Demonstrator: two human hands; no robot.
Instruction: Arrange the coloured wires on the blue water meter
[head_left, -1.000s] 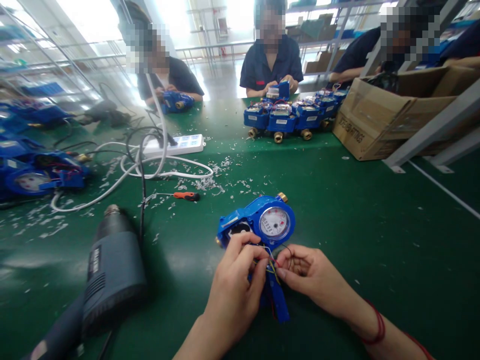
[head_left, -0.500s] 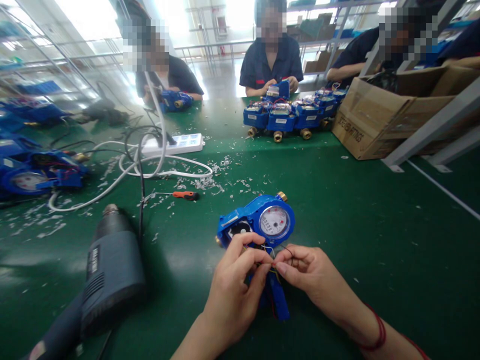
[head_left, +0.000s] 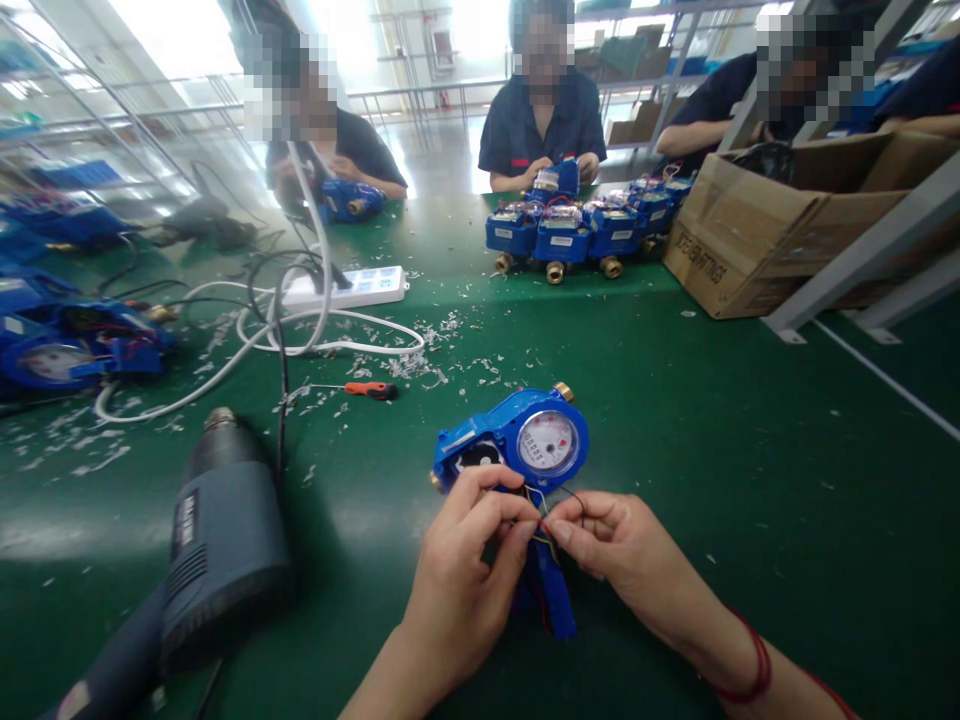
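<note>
A blue water meter [head_left: 517,445] with a round white dial and brass ends lies on the green table [head_left: 712,440] in front of me. Thin coloured wires [head_left: 541,515] come out of its near side. My left hand [head_left: 461,580] and my right hand [head_left: 619,550] meet over those wires, each with fingertips pinched on them. A blue cover piece [head_left: 553,595] lies under and between my hands, partly hidden.
A dark heat gun [head_left: 217,545] lies at the near left with its cord. An orange-handled screwdriver [head_left: 360,390], a white power strip [head_left: 349,288], white cables and scattered shavings lie behind. Several blue meters [head_left: 570,235] and a cardboard box [head_left: 780,225] stand farther back. Three people work across the table.
My fingers have shifted slightly on the wires, and both hands stay pinched in the same place. The meter has not moved.
</note>
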